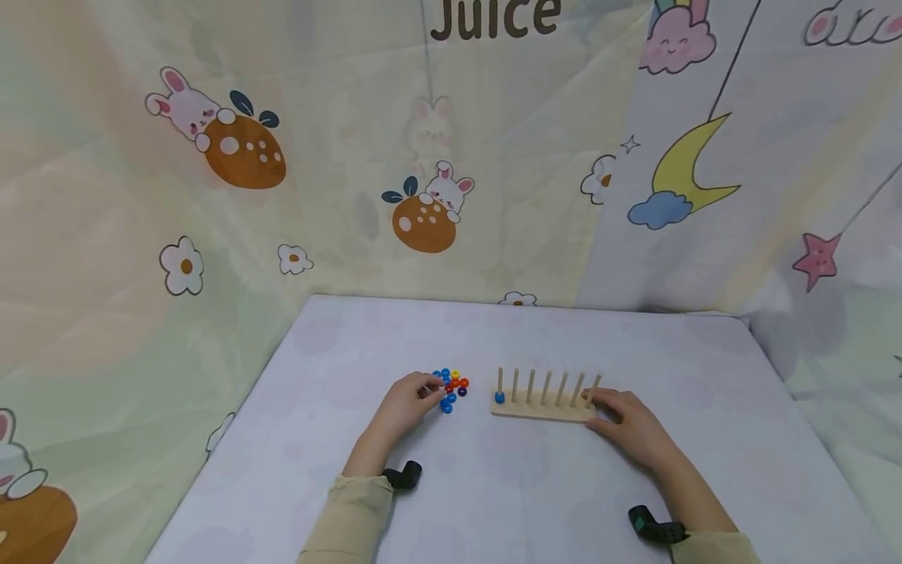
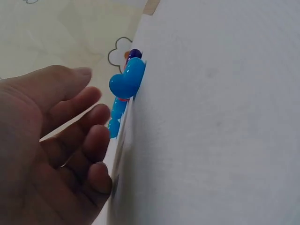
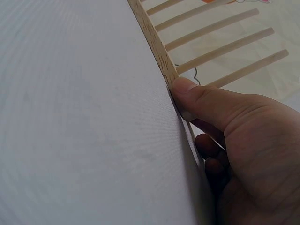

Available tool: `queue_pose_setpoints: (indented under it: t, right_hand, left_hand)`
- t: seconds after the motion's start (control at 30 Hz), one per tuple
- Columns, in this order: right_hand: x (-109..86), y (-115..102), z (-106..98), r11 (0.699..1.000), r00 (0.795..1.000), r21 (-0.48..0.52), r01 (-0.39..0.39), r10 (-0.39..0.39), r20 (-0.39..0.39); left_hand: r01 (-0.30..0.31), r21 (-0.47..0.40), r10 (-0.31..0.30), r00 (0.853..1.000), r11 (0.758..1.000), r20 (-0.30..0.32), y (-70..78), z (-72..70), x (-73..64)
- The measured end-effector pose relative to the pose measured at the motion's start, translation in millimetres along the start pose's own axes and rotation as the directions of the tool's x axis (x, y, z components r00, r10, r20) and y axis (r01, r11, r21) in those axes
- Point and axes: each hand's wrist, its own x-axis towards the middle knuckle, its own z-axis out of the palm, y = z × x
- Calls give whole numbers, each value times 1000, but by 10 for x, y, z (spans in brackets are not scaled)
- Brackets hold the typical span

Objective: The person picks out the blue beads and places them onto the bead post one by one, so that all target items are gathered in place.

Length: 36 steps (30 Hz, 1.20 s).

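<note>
My left hand [image 1: 407, 403] reaches over a small cluster of beads, its fingers loosely bent and right at the cluster's left side. In the left wrist view nothing shows between thumb and fingers, and blue beads [image 2: 133, 75] lie just beyond the fingertips. The cluster also has red beads [image 1: 464, 382], a yellow bead [image 1: 456, 374] and a dark purple bead [image 1: 462, 392]. With thumb and fingers my right hand [image 1: 633, 429] grips the right end of a wooden peg board [image 1: 539, 413]. One blue bead [image 1: 499, 398] sits low on its leftmost peg; the other pegs are bare.
A white cloth-covered table [image 1: 493, 486] lies under everything. Behind it hangs a printed curtain [image 1: 338, 157] with rabbits, flowers and a moon. Each wrist wears a small black camera, the left one [image 1: 405, 475] close above the table.
</note>
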Motion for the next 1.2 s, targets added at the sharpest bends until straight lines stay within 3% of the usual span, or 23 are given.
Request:
queue_pose_setpoints:
  t: [0.37,0.6,0.97,1.2]
  right_hand:
    - [-7,15,10,1000,1000,11,8,-8,-6]
    - [4,7,6,1000,1000,0,22,-22,-17]
    - [15,25,5,1000,1000,-2,23,-23,-12]
    - [9,35,12,1000,1000,-4,14,-14,-7]
  left_hand:
    - [-42,53,42,999,998,-5,-149,84,2]
    - [-70,71,72,997,995,-23,-162,86,0]
    - [-63,103,67,997,993,-41,-112,109,-29]
    - [-25,102,31,998,994,-57,-129,149,-36]
